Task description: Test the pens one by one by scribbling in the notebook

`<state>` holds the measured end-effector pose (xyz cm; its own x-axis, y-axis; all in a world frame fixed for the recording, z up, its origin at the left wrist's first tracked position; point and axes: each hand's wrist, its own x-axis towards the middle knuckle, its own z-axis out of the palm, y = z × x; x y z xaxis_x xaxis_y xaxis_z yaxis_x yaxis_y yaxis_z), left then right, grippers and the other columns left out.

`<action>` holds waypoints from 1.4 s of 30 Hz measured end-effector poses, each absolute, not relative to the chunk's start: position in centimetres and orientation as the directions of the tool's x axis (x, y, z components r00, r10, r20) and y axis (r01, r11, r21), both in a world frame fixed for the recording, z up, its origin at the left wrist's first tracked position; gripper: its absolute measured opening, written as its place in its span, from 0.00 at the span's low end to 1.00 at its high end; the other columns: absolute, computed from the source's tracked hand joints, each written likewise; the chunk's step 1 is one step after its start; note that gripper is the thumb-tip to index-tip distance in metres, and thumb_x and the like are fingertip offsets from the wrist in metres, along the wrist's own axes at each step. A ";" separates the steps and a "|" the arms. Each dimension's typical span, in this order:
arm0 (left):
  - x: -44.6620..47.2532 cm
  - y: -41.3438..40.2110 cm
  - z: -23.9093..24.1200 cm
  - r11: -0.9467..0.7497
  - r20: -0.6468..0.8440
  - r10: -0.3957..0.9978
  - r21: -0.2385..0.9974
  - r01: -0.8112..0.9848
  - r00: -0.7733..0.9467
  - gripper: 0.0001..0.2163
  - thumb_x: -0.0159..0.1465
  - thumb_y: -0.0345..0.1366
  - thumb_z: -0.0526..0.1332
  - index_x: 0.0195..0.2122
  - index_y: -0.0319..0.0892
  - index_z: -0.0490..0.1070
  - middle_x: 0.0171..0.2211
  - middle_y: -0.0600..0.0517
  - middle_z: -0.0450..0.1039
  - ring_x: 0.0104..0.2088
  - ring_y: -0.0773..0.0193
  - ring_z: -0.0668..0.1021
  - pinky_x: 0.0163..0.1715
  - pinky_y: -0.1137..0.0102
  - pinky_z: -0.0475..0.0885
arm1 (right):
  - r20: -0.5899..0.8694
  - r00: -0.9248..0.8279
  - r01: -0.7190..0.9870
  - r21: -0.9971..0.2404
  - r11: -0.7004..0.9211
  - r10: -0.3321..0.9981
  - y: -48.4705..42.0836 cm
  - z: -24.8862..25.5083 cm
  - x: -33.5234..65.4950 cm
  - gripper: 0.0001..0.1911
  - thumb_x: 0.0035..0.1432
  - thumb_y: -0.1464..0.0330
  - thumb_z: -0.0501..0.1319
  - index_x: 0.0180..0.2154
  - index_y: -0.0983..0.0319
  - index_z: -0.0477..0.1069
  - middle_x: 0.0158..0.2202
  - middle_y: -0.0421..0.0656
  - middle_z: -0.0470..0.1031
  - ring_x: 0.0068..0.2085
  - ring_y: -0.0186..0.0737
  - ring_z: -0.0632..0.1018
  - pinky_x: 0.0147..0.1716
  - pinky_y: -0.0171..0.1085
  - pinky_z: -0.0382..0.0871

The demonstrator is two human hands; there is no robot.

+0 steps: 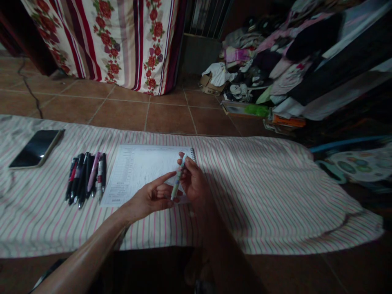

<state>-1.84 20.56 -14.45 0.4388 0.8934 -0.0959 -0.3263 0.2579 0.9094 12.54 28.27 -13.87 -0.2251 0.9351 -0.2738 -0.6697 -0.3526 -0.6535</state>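
You have two grips at the centre of the frame, one left grip (147,201) and one right grip (196,185), and one patterned pen (177,185) there. Under them you have one spiral notebook (147,167). At left you can count roughly eight loose pens (82,179), exactly one of them pink; overlaps blur the total. You also have one phone (36,150) at far left, one striped cloth (260,183) across the middle, one flowered curtain (122,45) upper left, and one cardboard box (210,85) upper right of centre.

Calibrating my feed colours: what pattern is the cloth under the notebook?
Pale cloth with pink and greyish stripes; head view.
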 end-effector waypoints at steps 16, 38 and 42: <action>-2.4 20.5 -13.8 0.213 -0.056 0.902 0.920 -0.330 0.427 0.22 0.60 0.32 0.62 0.56 0.47 0.63 0.44 0.48 0.75 0.44 0.64 0.75 0.48 0.65 0.64 | -0.366 -0.186 -0.701 -0.601 -0.384 0.912 28.4 -13.7 12.2 0.04 0.53 0.73 0.62 0.33 0.64 0.75 0.25 0.38 0.77 0.16 0.20 0.66 0.14 0.19 0.63; -2.0 20.5 -13.3 0.151 -0.095 0.933 0.979 -0.137 0.347 0.22 0.55 0.33 0.64 0.52 0.45 0.68 0.33 0.54 0.75 0.30 0.71 0.72 0.35 0.72 0.66 | -0.342 -0.331 -0.624 -0.620 -0.476 0.879 27.8 -13.7 11.9 0.14 0.49 0.64 0.65 0.39 0.60 0.69 0.23 0.32 0.69 0.15 0.21 0.59 0.09 0.22 0.49; -1.8 20.6 -13.0 0.132 -0.096 0.939 0.988 -0.087 0.330 0.22 0.54 0.32 0.64 0.51 0.44 0.69 0.27 0.56 0.73 0.25 0.73 0.69 0.30 0.74 0.64 | -0.337 -0.316 -0.624 -0.631 -0.462 0.887 27.7 -13.7 11.7 0.14 0.49 0.64 0.65 0.38 0.61 0.68 0.24 0.32 0.70 0.15 0.21 0.59 0.10 0.22 0.51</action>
<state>-1.76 20.64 -12.96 0.3296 0.9392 -0.0962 -0.0868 0.1316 0.9875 11.74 27.70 -13.72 -0.3164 0.8869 -0.3365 -0.6238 -0.4618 -0.6306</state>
